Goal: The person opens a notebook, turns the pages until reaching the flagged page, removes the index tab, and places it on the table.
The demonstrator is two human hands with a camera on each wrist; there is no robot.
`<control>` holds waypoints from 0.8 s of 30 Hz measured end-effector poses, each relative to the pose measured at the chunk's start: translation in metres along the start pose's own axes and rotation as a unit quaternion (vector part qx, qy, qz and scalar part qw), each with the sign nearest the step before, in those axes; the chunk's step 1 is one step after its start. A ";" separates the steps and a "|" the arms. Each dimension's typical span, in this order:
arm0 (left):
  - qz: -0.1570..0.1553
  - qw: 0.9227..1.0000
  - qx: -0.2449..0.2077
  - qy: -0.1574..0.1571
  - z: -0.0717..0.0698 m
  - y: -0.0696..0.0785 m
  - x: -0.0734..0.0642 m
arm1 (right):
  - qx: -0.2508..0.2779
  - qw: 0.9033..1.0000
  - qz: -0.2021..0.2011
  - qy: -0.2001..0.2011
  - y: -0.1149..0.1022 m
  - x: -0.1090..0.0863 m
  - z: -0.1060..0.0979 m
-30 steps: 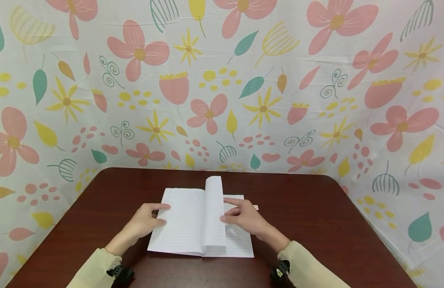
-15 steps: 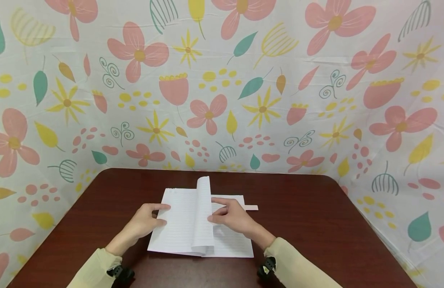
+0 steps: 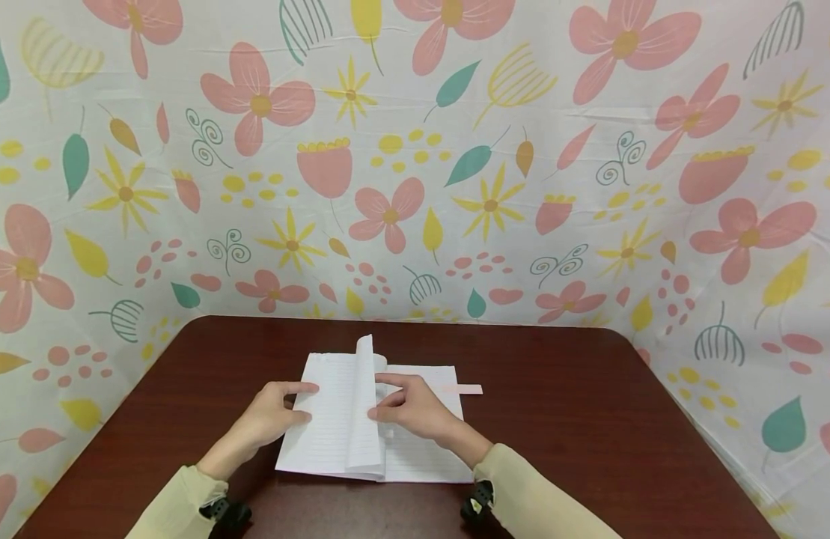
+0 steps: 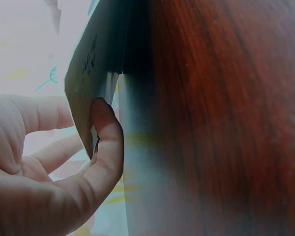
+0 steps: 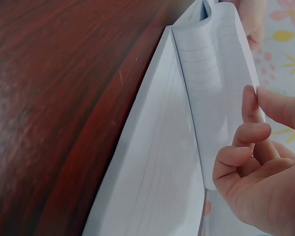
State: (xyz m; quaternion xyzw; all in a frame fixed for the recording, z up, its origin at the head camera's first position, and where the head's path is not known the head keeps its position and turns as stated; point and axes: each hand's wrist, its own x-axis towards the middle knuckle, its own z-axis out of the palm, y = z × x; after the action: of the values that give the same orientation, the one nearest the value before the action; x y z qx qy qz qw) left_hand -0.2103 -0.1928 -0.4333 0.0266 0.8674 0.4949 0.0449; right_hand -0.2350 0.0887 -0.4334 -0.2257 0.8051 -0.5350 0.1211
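Note:
An open lined notebook (image 3: pixel 325 404) lies in front of me. My left hand (image 3: pixel 269 413) grips its left edge, fingers spread along the margin. In the left wrist view that hand (image 4: pixel 64 182) bends round the cover (image 4: pixel 83 73), which has dark handwriting on it. My right hand (image 3: pixel 417 408) pinches the free edge of a raised sheaf of pages (image 3: pixel 364 408), standing nearly upright near the spine. In the right wrist view thumb and index finger meet at the edge of these curved pages (image 5: pixel 201 64), above the flat right-hand page (image 5: pixel 147 147).
A pale paper strip (image 3: pixel 470 389) sticks out past the notebook's right side. Beneath everything is a dark reddish-brown table (image 3: pixel 563 404) with rounded far corners. A flower-patterned cloth (image 3: pixel 415 187) hangs behind and along the sides.
My right hand has moved left with the raised pages, which now lean nearer the left side. More of the right-hand page and the pale strip shows. The left hand has stayed put.

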 end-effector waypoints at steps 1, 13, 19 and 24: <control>0.000 1.000 -0.001 -0.001 0.000 0.000 0.000 | 0.002 1.000 0.001 0.000 0.000 0.001 0.002; -0.004 1.000 -0.009 -0.001 0.001 -0.002 0.001 | 0.026 1.000 0.005 -0.006 -0.008 0.011 0.022; -0.007 1.000 -0.006 -0.003 0.001 -0.005 0.003 | 0.019 1.000 0.001 -0.007 -0.013 0.015 0.031; -0.005 1.000 -0.006 -0.005 0.000 -0.003 0.003 | 0.020 1.000 0.003 -0.016 -0.011 0.018 0.035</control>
State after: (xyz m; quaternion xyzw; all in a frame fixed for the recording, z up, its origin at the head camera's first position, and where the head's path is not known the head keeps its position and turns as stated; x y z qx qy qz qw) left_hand -0.2130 -0.1940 -0.4365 0.0246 0.8641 0.5000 0.0514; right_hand -0.2325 0.0482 -0.4360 -0.2295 0.7930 -0.5467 0.1398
